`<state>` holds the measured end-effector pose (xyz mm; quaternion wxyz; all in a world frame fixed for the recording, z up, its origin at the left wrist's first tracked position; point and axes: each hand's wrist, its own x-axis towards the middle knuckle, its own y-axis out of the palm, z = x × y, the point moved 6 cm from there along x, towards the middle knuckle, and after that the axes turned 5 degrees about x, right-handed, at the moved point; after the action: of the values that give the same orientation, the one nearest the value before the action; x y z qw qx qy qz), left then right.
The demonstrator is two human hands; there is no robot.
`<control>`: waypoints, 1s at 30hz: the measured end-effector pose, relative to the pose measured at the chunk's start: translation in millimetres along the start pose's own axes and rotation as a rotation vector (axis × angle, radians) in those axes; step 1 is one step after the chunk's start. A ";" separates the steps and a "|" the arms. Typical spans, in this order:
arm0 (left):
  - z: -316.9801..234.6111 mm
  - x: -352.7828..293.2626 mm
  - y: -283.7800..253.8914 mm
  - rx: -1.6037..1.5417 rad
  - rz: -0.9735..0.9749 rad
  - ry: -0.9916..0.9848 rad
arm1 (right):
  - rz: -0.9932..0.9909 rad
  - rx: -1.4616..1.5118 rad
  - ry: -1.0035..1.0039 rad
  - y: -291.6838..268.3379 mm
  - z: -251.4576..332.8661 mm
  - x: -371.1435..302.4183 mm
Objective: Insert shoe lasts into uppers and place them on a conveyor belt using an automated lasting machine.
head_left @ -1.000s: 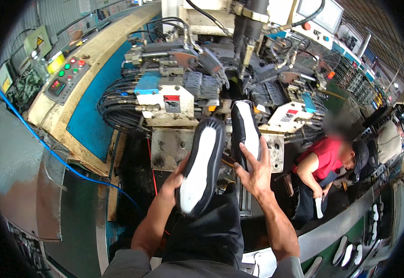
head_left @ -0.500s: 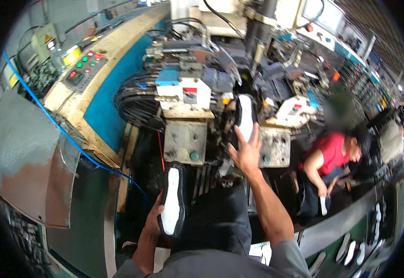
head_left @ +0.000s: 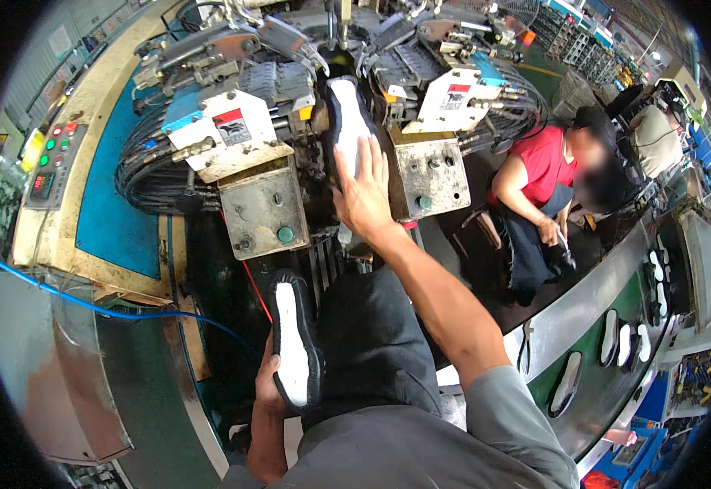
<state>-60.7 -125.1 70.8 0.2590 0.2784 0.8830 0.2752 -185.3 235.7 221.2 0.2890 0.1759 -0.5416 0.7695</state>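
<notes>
Right fingers (head_left: 366,160) on one shoe (head_left: 347,110) (second shoe (head_left: 293,350) in left fingers (head_left: 269,367))

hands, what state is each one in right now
Left hand: closed, holding a shoe by its side.
Right hand: open, fingers resting on the other shoe's white sole; not gripping it.

black-and-white shoe (head_left: 293,346), second shoe (head_left: 351,118) likewise, blue-and-cream casing (head_left: 115,204), red shirt (head_left: 539,160), grey sleeve (head_left: 506,420)

Wearer's two hands (head_left: 364,202), two handled shoes (head_left: 293,346)
</notes>
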 end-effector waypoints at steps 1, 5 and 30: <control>2.5 3.1 -6.2 0.043 -0.020 0.009 | 0.005 -0.011 0.011 4.9 0.9 13.2; -9.2 24.8 27.7 0.138 -0.041 -0.068 | -0.017 -0.032 0.007 20.6 -21.4 60.1; -16.0 21.5 -26.6 0.118 -0.298 0.013 | -0.017 -0.106 -0.227 8.5 -45.3 101.3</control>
<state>-95.0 -135.4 58.9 0.2744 0.1570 0.9309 0.1832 -266.9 301.8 258.2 0.2413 0.2506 -0.6094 0.7125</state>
